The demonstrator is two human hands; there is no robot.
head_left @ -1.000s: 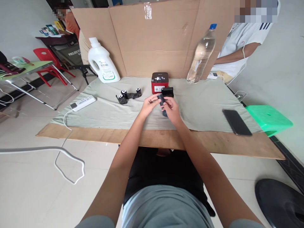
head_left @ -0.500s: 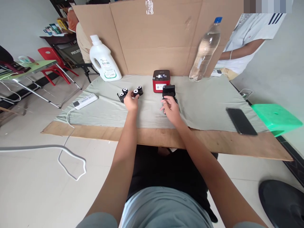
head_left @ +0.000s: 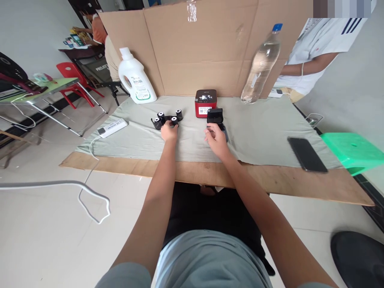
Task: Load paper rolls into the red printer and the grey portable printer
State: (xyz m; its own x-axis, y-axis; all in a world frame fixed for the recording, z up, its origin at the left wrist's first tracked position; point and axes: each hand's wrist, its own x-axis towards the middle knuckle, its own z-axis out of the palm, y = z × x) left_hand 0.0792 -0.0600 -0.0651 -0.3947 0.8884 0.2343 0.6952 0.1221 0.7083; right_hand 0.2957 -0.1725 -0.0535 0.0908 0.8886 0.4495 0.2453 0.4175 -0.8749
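Several black rolls with white cores (head_left: 161, 115), perhaps ribbon rolls, stand in a loose group on the grey cloth, with dark film between them. My left hand (head_left: 169, 132) has its fingers closed at the nearest right roll (head_left: 174, 121); the fingertips are partly hidden. To the right, my right hand (head_left: 217, 141) has bent fingers against a small black device (head_left: 215, 115) with a raised lid-like part. The hand covers most of its lower body. Just behind it stands a red and black box-shaped machine (head_left: 205, 103) with a white label.
A white jug (head_left: 137, 80) and a clear bottle (head_left: 261, 66) stand before a cardboard screen (head_left: 201, 44). A power strip (head_left: 113, 128) lies left, a phone (head_left: 307, 154) right. A green stool (head_left: 354, 150) is beside the table. A person in white (head_left: 324, 52) stands behind the screen.
My left hand has drawn back slightly towards me and closed at the nearest right roll. The rolls have shifted closer together. My right hand stays at the black device, its fingers more bent.
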